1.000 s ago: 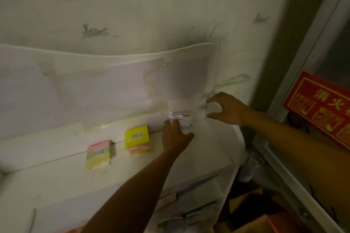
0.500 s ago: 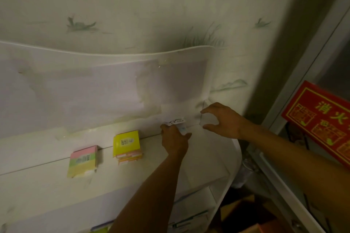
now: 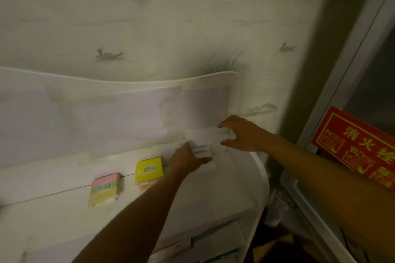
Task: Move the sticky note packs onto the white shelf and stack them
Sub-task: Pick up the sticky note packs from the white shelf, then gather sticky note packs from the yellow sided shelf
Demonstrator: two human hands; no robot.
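**Now three packs on the shelf, two hands at one**

Three sticky note packs lie on the white shelf [image 3: 64, 205]. The left hand [image 3: 186, 160] has its grip on the white pack [image 3: 203, 149], fingers blurred. The right hand [image 3: 241, 132] hovers just right of it, thumb and fingers spread. Left of that grip sit the yellow pack [image 3: 148, 170], then the pink-and-yellow pack [image 3: 104, 189], apart and unstacked.

Both my arms reach forward. My left hand [image 3: 188, 159] lies palm down, fingers blurred, perhaps gripping. My right hand [image 3: 241, 133] is spread, thumb and fingers apart.
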